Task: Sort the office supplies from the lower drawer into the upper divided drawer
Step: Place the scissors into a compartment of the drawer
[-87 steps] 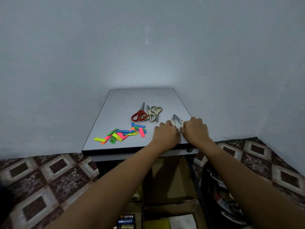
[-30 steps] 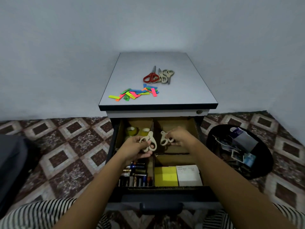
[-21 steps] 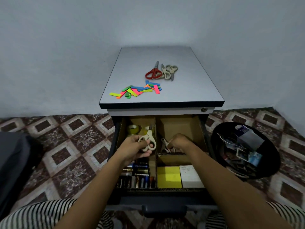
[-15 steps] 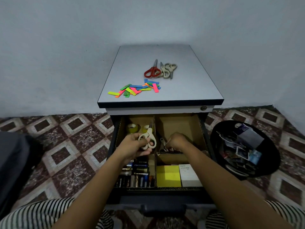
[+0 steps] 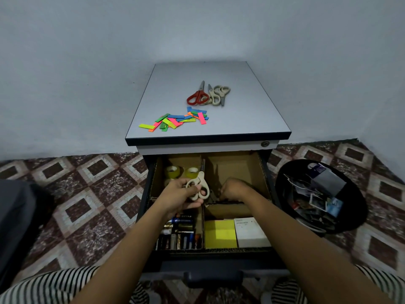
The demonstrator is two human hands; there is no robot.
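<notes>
Nearest you, the open divided drawer (image 5: 214,257) shows its front compartments filled: on the left a packed heap of batteries (image 5: 179,233), too jumbled to count, and on the right two sticky-note pads, one yellow pad (image 5: 220,233) and one white pad (image 5: 249,232). Just past them, your left hand (image 5: 177,198) grips one pair of beige scissors (image 5: 198,187) by the handles, thumb and fingers wrapped round the loops, blade pointing away over the cardboard divider. A second ago your right hand (image 5: 233,190) held a matching pair at the same height; it has since dropped low into the back-right compartment (image 5: 236,165), and that pair is now hidden under it. Its fingers are curled downward, but you cannot tell whether they still pinch the scissors or have let go. That reads as one pair delivered or nearly so, and the one in your left hand probably goes next. Behind your left hand, the back-left compartment holds at least two tape rolls (image 5: 173,171), perhaps a third half hidden. Farther off, on the cabinet top (image 5: 252,110), a scatter of coloured strips (image 5: 175,120), well over a dozen, waits unsorted, and beyond it lie three more scissors: one red pair (image 5: 196,97) and two beige pairs (image 5: 215,95) touching it. A black bin (image 5: 355,207) of papers stands on the floor to your right.
</notes>
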